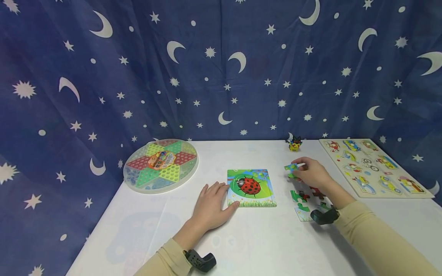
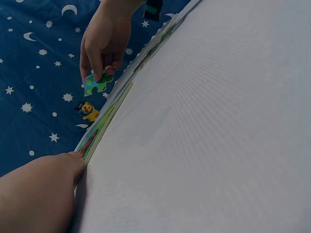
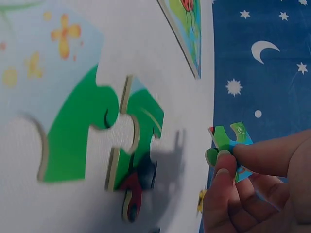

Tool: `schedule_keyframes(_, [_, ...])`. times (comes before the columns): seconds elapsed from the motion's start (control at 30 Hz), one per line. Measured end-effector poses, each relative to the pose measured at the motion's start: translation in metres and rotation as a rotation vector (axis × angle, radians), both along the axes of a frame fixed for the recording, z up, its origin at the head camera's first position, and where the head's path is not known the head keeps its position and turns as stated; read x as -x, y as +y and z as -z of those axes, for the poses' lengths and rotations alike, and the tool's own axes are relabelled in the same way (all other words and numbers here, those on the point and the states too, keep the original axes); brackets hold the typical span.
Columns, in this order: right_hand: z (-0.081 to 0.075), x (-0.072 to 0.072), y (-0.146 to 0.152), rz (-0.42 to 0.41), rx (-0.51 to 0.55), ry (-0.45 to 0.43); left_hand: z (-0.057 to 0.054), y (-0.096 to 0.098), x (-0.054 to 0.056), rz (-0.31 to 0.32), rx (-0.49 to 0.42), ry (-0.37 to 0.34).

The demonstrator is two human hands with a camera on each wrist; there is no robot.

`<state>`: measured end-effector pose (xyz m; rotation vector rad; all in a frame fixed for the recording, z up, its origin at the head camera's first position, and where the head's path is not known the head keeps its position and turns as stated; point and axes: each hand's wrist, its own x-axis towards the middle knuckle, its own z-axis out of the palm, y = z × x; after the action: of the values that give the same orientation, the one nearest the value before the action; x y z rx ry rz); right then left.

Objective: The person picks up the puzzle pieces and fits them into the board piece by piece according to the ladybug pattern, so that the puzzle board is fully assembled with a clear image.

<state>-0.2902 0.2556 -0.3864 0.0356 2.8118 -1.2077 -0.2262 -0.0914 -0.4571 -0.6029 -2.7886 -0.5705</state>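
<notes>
A square ladybug puzzle board (image 1: 250, 188) lies near the middle of the white table. My left hand (image 1: 213, 209) rests beside it, fingers spread, with fingertips and thumb at its left and lower edges. In the right wrist view, thumb and fingers of my right hand (image 3: 257, 179) pinch a green and blue jigsaw piece (image 3: 231, 145), raised above the table. Below that hand in the head view lie several loose jigsaw pieces (image 1: 304, 207), partly hidden by the wrist. The right wrist view shows a green piece (image 3: 141, 131) among them close up.
A round Chinese checkers board (image 1: 160, 165) lies at the left. At the right back lies a wooden vehicle puzzle board (image 1: 374, 166). A small yellow figurine (image 1: 294, 144) stands at the table's far edge, before a blue moon-and-star curtain (image 1: 214, 76).
</notes>
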Motion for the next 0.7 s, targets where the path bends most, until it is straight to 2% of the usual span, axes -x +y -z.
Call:
schedule_keyframes(0.2, [0.004, 0.0, -0.01, 0.005, 0.007, 0.009, 0.001, 0.0, 0.001, 0.005, -0.001, 0.005])
schedule_keyframes(0.53, [0.008, 0.007, -0.033, 0.002, 0.032, -0.047, 0.001, 0.001, 0.001, 0.002, -0.002, -0.012])
schedule_keyframes(0.7, [0.008, 0.011, -0.046, -0.029, 0.019, -0.048, 0.002, 0.0, 0.002, -0.006, 0.006, -0.013])
